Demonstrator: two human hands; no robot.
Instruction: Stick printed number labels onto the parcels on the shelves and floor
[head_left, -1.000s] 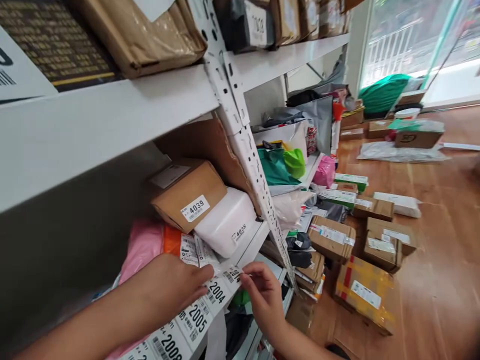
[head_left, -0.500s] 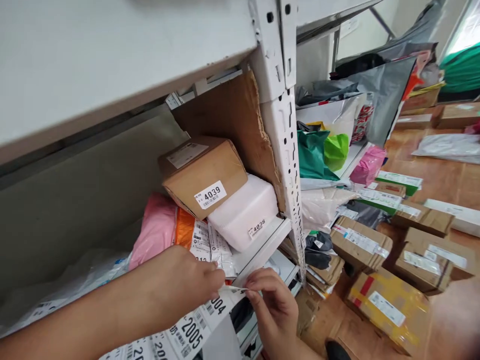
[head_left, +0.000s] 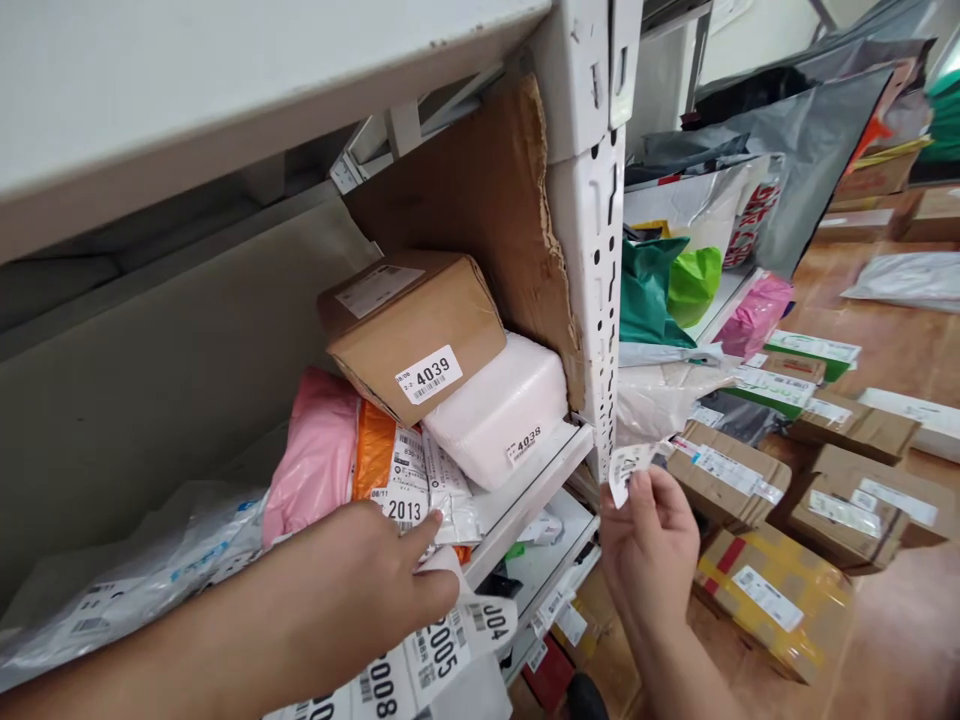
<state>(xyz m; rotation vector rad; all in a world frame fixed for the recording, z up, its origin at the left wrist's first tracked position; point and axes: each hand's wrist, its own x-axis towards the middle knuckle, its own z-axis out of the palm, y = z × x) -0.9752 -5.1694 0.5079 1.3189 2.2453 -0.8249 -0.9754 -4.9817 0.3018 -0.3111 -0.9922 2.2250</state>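
My right hand (head_left: 651,530) pinches a small white printed label (head_left: 624,474) between thumb and fingers, out in front of the shelf post. A strip of numbered labels (head_left: 439,650) curls beneath my left hand (head_left: 375,570); its edge lies at the thumb, so the hand is closed on it. The left index fingertip is beside a silver-white parcel (head_left: 450,500). Just behind that hand are an orange parcel (head_left: 373,448) labelled 2013 and a pink parcel (head_left: 315,450). Further back, a brown box (head_left: 420,340) marked 4039 leans on a white foam-wrapped parcel (head_left: 499,405) marked 4038.
A perforated white post (head_left: 600,290) and a cardboard sheet (head_left: 480,190) stand right of the parcels. Overhead is another shelf (head_left: 247,90). Boxes, including a yellow-taped box (head_left: 780,600), cover the floor at right. Bagged parcels (head_left: 652,290) fill the neighbouring shelf.
My right hand has moved right and up, away from the strip, with a separate label in its fingers. My left hand remains near the strip, which now curls upward. The view has shifted slightly.
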